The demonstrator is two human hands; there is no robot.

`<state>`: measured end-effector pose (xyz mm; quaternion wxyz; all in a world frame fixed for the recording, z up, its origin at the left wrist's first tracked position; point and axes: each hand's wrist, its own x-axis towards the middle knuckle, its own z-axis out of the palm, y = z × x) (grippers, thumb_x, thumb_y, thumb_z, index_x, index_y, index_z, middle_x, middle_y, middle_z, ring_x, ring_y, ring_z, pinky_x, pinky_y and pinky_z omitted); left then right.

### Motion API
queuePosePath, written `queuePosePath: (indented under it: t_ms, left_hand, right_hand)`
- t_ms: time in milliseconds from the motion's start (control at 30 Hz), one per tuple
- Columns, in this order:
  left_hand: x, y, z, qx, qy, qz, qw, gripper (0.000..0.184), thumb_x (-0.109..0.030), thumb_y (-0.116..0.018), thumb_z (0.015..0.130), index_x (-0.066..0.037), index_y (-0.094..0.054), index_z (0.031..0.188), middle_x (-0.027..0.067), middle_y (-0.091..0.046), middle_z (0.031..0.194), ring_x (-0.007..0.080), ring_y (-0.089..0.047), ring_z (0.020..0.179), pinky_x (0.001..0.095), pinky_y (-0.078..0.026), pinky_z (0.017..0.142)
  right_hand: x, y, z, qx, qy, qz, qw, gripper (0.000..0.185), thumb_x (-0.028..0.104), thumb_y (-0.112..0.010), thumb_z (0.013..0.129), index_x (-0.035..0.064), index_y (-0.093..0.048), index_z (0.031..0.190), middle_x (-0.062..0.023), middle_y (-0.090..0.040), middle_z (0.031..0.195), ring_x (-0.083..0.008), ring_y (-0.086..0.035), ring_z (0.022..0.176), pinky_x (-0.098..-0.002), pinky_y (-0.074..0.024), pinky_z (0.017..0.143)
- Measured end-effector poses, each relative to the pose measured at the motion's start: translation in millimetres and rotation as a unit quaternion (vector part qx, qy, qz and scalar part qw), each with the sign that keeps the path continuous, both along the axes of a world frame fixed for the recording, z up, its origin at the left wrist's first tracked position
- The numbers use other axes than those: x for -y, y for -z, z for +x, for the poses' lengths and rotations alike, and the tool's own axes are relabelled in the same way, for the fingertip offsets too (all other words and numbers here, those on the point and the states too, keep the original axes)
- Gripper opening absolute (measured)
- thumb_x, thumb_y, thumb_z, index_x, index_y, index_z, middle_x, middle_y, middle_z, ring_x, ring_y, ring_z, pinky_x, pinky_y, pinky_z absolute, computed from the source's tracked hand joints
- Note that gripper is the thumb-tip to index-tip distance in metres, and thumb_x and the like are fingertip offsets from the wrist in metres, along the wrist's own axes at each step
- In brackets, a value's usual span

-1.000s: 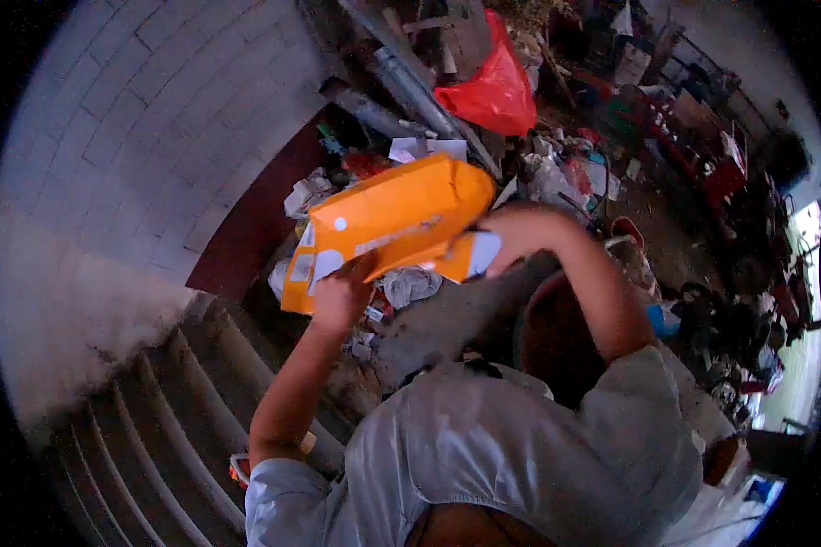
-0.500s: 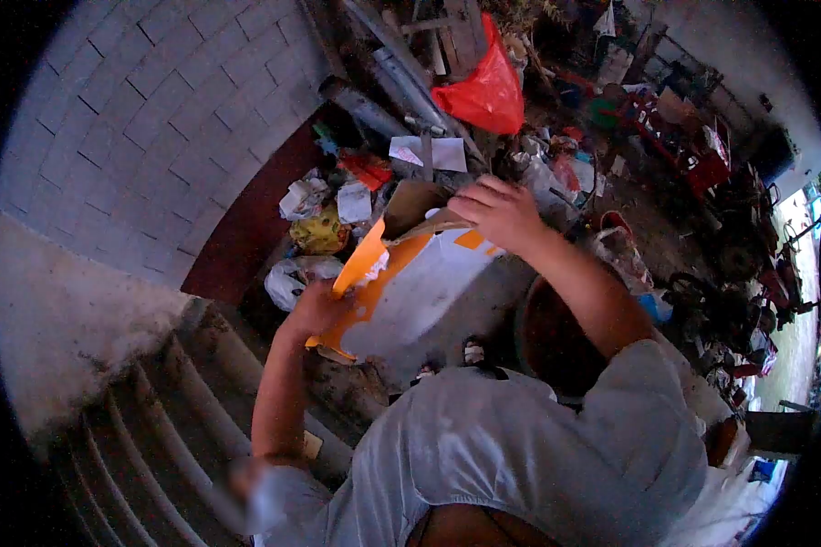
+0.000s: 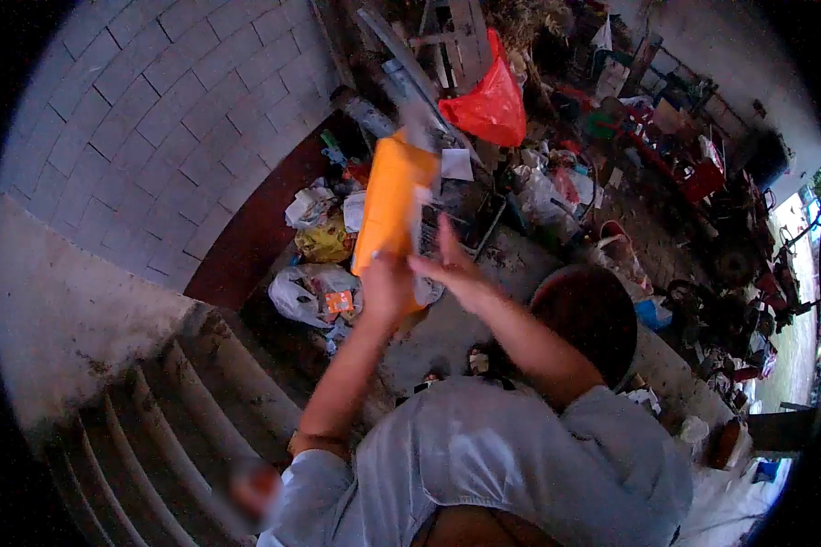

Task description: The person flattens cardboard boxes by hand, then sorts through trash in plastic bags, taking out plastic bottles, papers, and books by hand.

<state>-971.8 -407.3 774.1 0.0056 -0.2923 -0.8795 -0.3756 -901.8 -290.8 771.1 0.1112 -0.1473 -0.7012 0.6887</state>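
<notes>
An orange cardboard piece (image 3: pixel 390 196), blurred by motion, stands upright in front of me. My left hand (image 3: pixel 386 284) is closed round its lower end. Just to the right, my right hand (image 3: pixel 452 264) has its fingers apart, with the thumb side close to the left wrist; nothing shows in its grasp. Behind the cardboard lies a white sheet of paper (image 3: pixel 456 164). A white plastic bag (image 3: pixel 299 296) and a yellow bag (image 3: pixel 324 243) are on the ground to its left.
A red plastic bag (image 3: pixel 493 105) hangs beyond the hands. Concrete steps (image 3: pixel 182 392) descend at the left beside a block wall (image 3: pixel 173 109). A dark round bin (image 3: pixel 588 319) stands at right, with scattered clutter farther right.
The orange cardboard, spread between both hands before, is now narrow and upright in my left hand. My right hand has come off its far edge and moved down and left.
</notes>
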Motion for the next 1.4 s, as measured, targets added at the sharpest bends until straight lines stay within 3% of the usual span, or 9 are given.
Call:
queuePosePath:
  t_ms: [100,333,400,600,767,900,1000,1167,1400]
  left_hand:
    - [-17.9,11.0,33.9,-0.073,0.1,-0.079,0.989,0.062,-0.012,-0.052,0.068,-0.001,-0.027,0.123,0.0222,-0.041,0.113,0.0337,-0.049,0.095,0.0394,-0.047,0.063]
    - [20.5,-12.3,21.7,-0.305,0.226,-0.03,0.925,0.066,-0.018,-0.059,0.068,-0.003,-0.027,0.123,0.0226,-0.029,0.124,0.0417,-0.031,0.112,0.0403,-0.035,0.087]
    - [34.3,-37.0,-3.8,-0.411,0.027,0.018,0.911,0.062,-0.017,-0.061,0.067,0.002,-0.033,0.119,0.0249,-0.033,0.119,0.0384,-0.04,0.102,0.0373,-0.035,0.083]
    - [47.1,-20.9,-76.2,0.287,0.171,0.176,0.926,0.063,-0.033,-0.063,0.071,0.007,-0.038,0.113,0.0159,-0.048,0.099,0.0203,-0.048,0.089,0.0294,-0.04,0.075]
    - [40.5,53.4,-97.8,0.162,0.12,0.265,0.943,0.039,-0.031,-0.063,0.07,0.002,-0.05,0.086,0.0122,-0.052,0.083,0.0213,-0.052,0.074,0.0301,-0.042,0.067]
    - [49.1,22.6,-86.6,-0.061,0.067,0.064,0.994,0.029,-0.031,-0.059,0.072,-0.003,-0.057,0.08,0.0137,-0.055,0.072,0.0337,-0.052,0.064,0.0377,-0.044,0.062]
    - [37.2,30.4,-74.8,0.055,0.135,0.077,0.986,0.039,-0.04,-0.047,0.079,-0.005,-0.057,0.091,0.0147,-0.056,0.079,0.0297,-0.054,0.072,0.037,-0.043,0.065]
    - [27.9,14.5,-63.5,0.633,0.371,0.326,0.596,0.045,-0.038,-0.047,0.081,-0.006,-0.044,0.113,0.0057,-0.055,0.098,0.0157,-0.054,0.083,0.029,-0.042,0.072]
    - [46.0,17.5,-79.3,0.474,0.359,0.31,0.742,0.045,-0.01,-0.063,0.069,-0.008,-0.043,0.11,0.0007,-0.056,0.088,0.0099,-0.052,0.076,0.0234,-0.042,0.065]
  right_hand:
    - [23.4,1.4,-6.2,-0.109,0.098,-0.234,0.961,0.058,0.025,-0.058,0.076,0.0033,-0.028,0.12,-0.0083,-0.041,0.115,-0.0178,-0.039,0.105,-0.0306,-0.032,0.088]
    - [-48.3,25.6,29.4,-0.163,0.229,-0.212,0.936,0.035,0.017,-0.056,0.077,0.0005,-0.047,0.107,-0.0075,-0.053,0.104,-0.0187,-0.05,0.092,-0.0312,-0.0394,0.079]
    - [-67.8,27.3,39.8,-0.169,0.243,-0.17,0.94,0.032,0.016,-0.056,0.077,0.0003,-0.049,0.104,-0.007,-0.055,0.099,-0.0167,-0.053,0.086,-0.0291,-0.0407,0.075]
    - [-85.5,11.0,58.3,-0.131,0.227,-0.103,0.96,0.033,0.016,-0.055,0.077,0.0003,-0.048,0.106,-0.0067,-0.055,0.098,-0.0161,-0.052,0.086,-0.0284,-0.0411,0.075]
    - [-86.5,9.6,68.7,-0.097,0.243,-0.078,0.962,0.035,0.014,-0.053,0.077,0.0012,-0.045,0.109,-0.0075,-0.053,0.102,-0.0181,-0.052,0.088,-0.0307,-0.0413,0.076]
    - [-84.7,17.2,63.8,-0.132,0.234,-0.142,0.953,0.039,0.015,-0.054,0.076,0.0022,-0.043,0.112,-0.0079,-0.051,0.104,-0.0199,-0.05,0.092,-0.0344,-0.041,0.079]
    - [-80.6,11.1,64.5,-0.133,0.247,-0.165,0.946,0.037,0.013,-0.053,0.077,0.002,-0.043,0.111,-0.0083,-0.051,0.105,-0.0208,-0.049,0.095,-0.0354,-0.041,0.079]
    - [-92.2,1.4,71.1,-0.115,0.239,-0.092,0.96,0.03,0.01,-0.05,0.079,0.0008,-0.046,0.108,-0.0084,-0.051,0.104,-0.0202,-0.051,0.093,-0.0332,-0.0414,0.079]
    - [-81.2,-1.1,68.4,-0.108,0.24,-0.052,0.963,0.034,0.01,-0.051,0.079,0.0018,-0.044,0.11,-0.007,-0.051,0.104,-0.0189,-0.05,0.093,-0.0321,-0.0407,0.08]
